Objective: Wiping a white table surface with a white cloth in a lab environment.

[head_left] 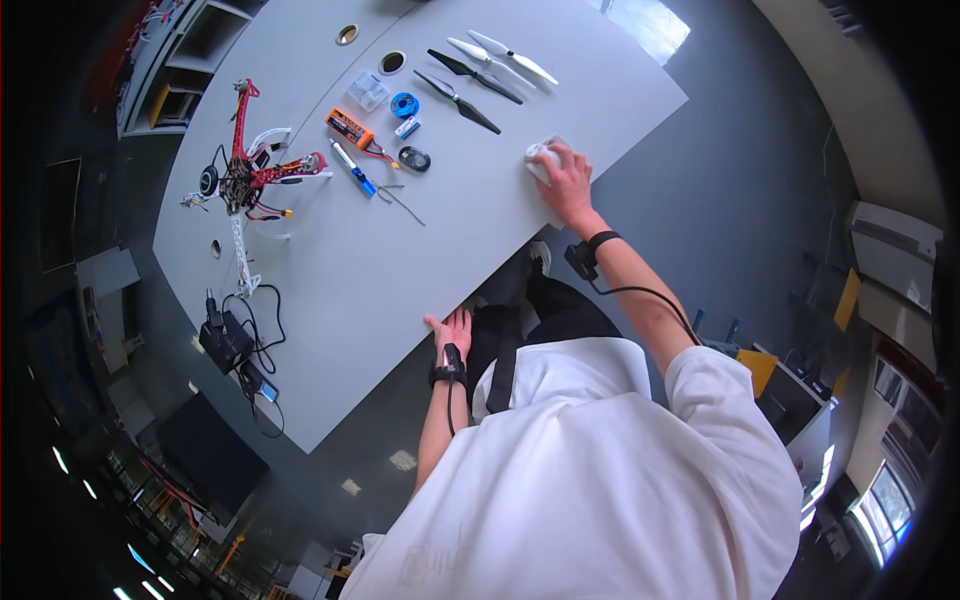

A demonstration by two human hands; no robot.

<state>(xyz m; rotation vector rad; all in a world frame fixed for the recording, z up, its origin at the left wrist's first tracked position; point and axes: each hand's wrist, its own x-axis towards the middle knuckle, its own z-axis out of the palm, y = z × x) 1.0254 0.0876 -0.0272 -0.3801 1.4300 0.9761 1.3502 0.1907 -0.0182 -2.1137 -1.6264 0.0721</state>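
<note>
My right hand [568, 185] is closed around a small white wad [535, 152] that looks like crumpled tissue or cloth, near the table's right edge. The fingers partly cover the wad, and its exact kind is unclear. At the table's near edge rests my left hand [454, 332], its fingers apart and nothing in it. Ahead and to the left of my right hand lie two black propellers [458, 100] and two white propellers [512, 57], side by side.
A red and white quadcopter frame [240, 185] stands on the white table [350, 330]. Near it are an orange battery [350, 128], a blue soldering iron [352, 168], a solder spool [404, 105] and a clear plastic box [368, 91]. A black power adapter [226, 341] with cables sits at the left edge.
</note>
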